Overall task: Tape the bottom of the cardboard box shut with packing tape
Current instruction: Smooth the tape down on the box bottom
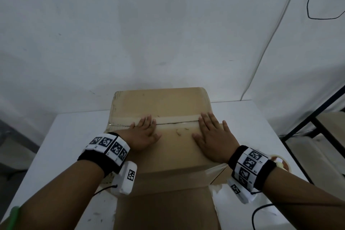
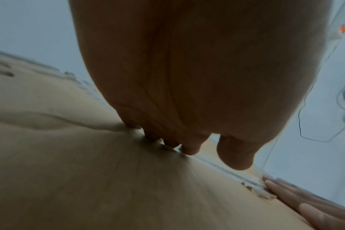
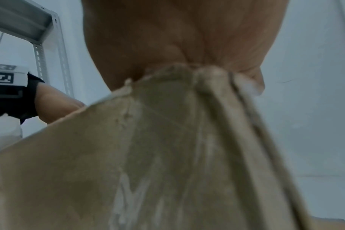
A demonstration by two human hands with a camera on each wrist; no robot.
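A brown cardboard box (image 1: 168, 102) stands upside down on a white table (image 1: 74, 132), its bottom flaps folded shut and meeting at a centre seam (image 1: 177, 121). A strip of tape (image 1: 179, 118) runs along that seam. My left hand (image 1: 143, 130) lies flat on the near flap, its straight fingers reaching the seam on the left. My right hand (image 1: 211, 132) lies flat on the right side, fingers across the seam. In the left wrist view the left hand's fingertips (image 2: 189, 149) press on the cardboard box (image 2: 89, 171). The right wrist view shows the palm on the cardboard box (image 3: 148, 155).
A roll of tape (image 1: 280, 162) lies on the table behind my right wrist. An open flap of the box (image 1: 164, 207) hangs toward me at the near edge. A dark metal shelf frame (image 1: 308, 127) stands at the right. A white wall is behind.
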